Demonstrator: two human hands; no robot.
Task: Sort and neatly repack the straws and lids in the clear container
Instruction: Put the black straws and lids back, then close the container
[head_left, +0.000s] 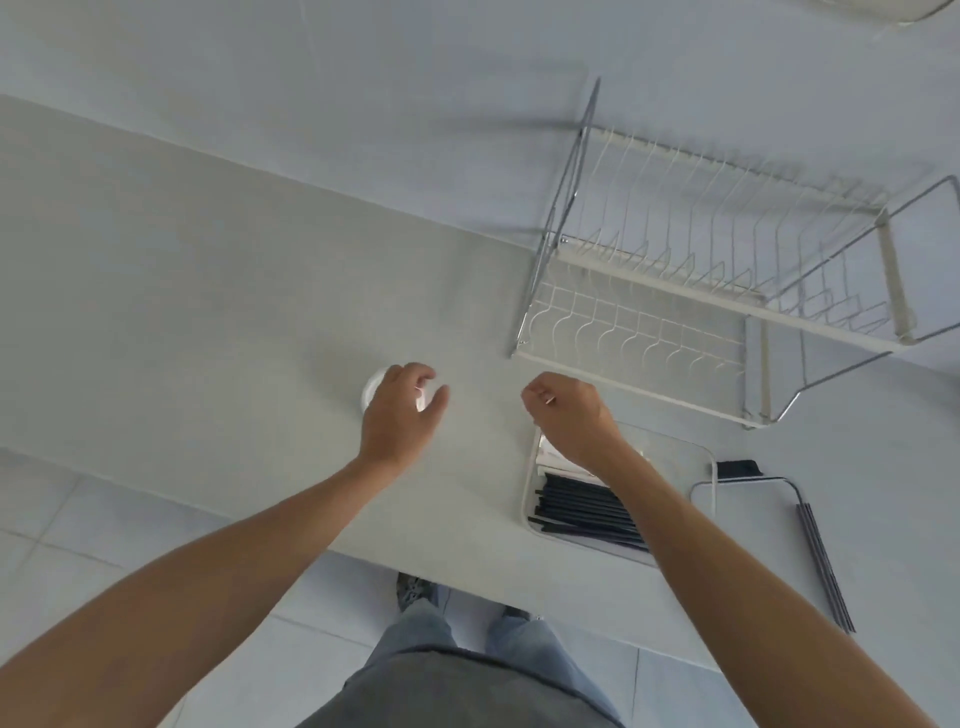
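My left hand (402, 410) lies over a stack of clear round lids (371, 389) on the pale counter, fingers curled around its top. My right hand (569, 410) hovers to the right of it, above the far end of the clear container (530, 499), fingers loosely curled with nothing visible in them. Inside the container lie several black straws (582, 506) and, at its far end, some paper-wrapped straws (553, 460), partly hidden by my right forearm.
A white wire dish rack (701, 291) stands at the back right. The container's clear cover (748, 499) lies right of the container, with a small black object (737, 467) behind it and loose dark straws (826, 566) near the counter's front edge.
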